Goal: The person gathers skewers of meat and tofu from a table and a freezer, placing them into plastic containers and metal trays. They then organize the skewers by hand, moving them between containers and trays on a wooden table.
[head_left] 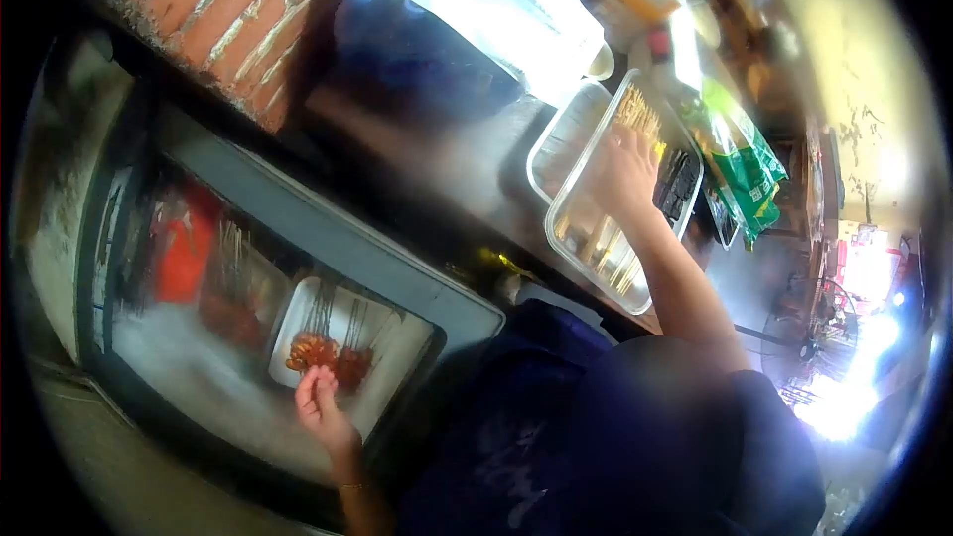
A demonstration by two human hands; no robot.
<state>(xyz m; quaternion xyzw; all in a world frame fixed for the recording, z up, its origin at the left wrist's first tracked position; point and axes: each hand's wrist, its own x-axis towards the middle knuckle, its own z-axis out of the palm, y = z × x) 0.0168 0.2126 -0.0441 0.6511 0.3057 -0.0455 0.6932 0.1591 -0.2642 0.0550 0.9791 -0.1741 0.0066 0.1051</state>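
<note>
In freezer (338,238), left hand (320,405) pinches skewers (323,349) at near ends; right hand (623,174) lies open in metal tray (568,236)

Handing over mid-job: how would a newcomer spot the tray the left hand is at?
Find the grey-framed freezer chest below the brick wall. Inside it, by the left hand, lies a white tray of reddish skewers. Unlike the shiny metal trays on the counter, it is white and inside the chest.
</note>
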